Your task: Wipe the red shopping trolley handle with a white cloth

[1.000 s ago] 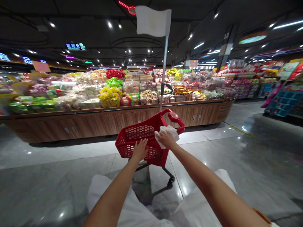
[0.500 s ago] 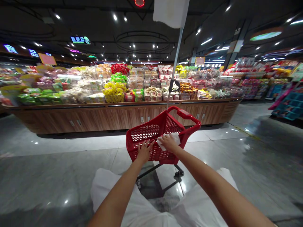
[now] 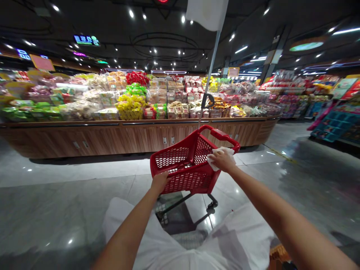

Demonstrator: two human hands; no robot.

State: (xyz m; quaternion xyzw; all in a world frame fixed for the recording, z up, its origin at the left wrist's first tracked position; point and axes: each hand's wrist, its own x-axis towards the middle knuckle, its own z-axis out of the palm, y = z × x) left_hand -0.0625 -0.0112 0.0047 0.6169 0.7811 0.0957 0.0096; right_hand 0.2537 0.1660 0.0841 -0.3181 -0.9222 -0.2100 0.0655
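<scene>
A red plastic shopping cart (image 3: 191,181) with a perforated basket stands in front of my knees. My left hand (image 3: 160,182) grips the basket's near rim at its left end, fingers curled over the edge and mostly hidden. In my right hand (image 3: 225,161) is a white cloth (image 3: 212,163), bunched under the fingers and pressed against the cart's side, just below the handle (image 3: 222,136). A grey pole (image 3: 212,63) with a white flag (image 3: 207,13) rises behind the handle end.
Beyond the cart runs a long wooden display counter (image 3: 135,137) piled with packaged foods, among them yellow packets (image 3: 131,107). To the right stands a blue rack (image 3: 334,125). Shiny grey floor tiles (image 3: 70,202) surround the cart.
My right hand has slid the cloth right and up along the cart's side towards the handle. My left hand has gone from spread fingers on the side to gripping the rim.
</scene>
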